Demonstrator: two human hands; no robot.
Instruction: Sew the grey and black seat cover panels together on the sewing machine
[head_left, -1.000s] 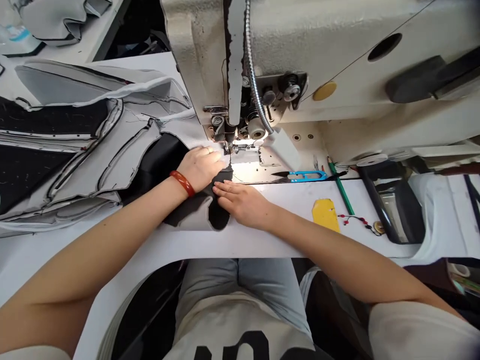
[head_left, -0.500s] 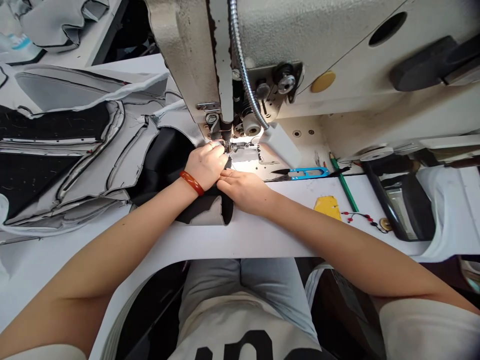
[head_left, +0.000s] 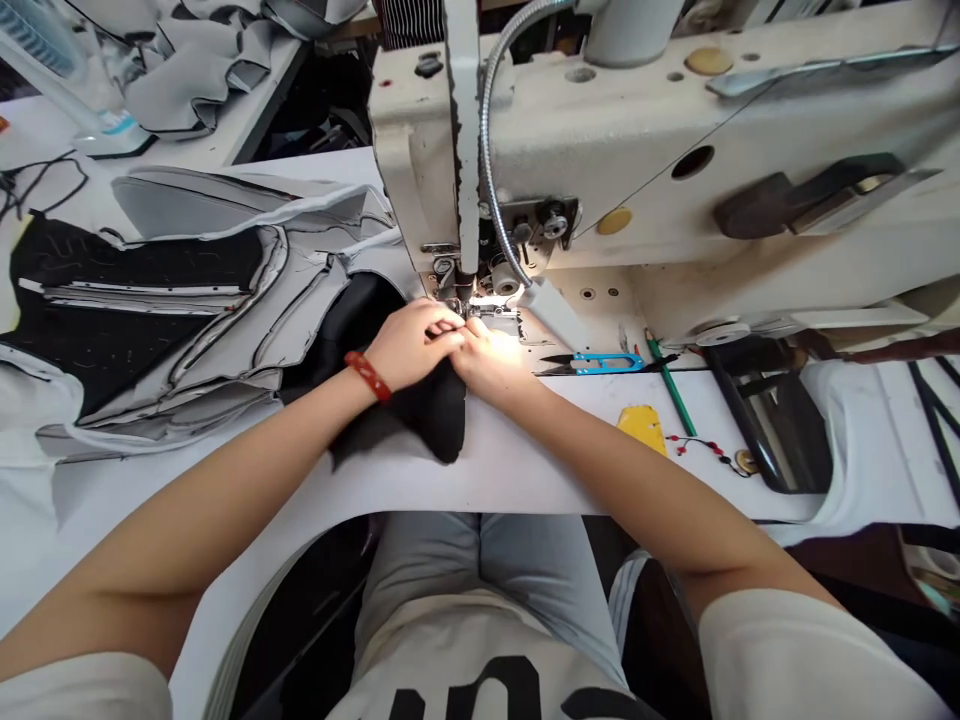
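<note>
A black fabric piece [head_left: 439, 415] lies under the needle area of a sewing machine [head_left: 540, 150], its lower corner hanging toward the table's front edge. My left hand [head_left: 415, 343], with a red bangle [head_left: 367, 375] on its wrist, is curled over the fabric just in front of the presser foot [head_left: 463, 290]. My right hand [head_left: 489, 360] meets it there, fingers bent and pressed together at the fabric's edge by the foot. Both sets of fingertips are close to the needle, and the edge they pinch is mostly hidden beneath them.
Grey and black sewn panels [head_left: 225, 320] are heaped on the left. To the right lie blue thread snips [head_left: 592, 363], a green pencil [head_left: 671, 385], a yellow scrap [head_left: 642, 427], a beaded string [head_left: 709, 447] and a dark phone-like object [head_left: 772, 420]. A flexible lamp tube [head_left: 491, 130] hangs beside the needle.
The view has tilted up, showing more of the machine. My right hand has moved up to the foot and its fingers have curled. The fabric's front flap has turned from grey to black side.
</note>
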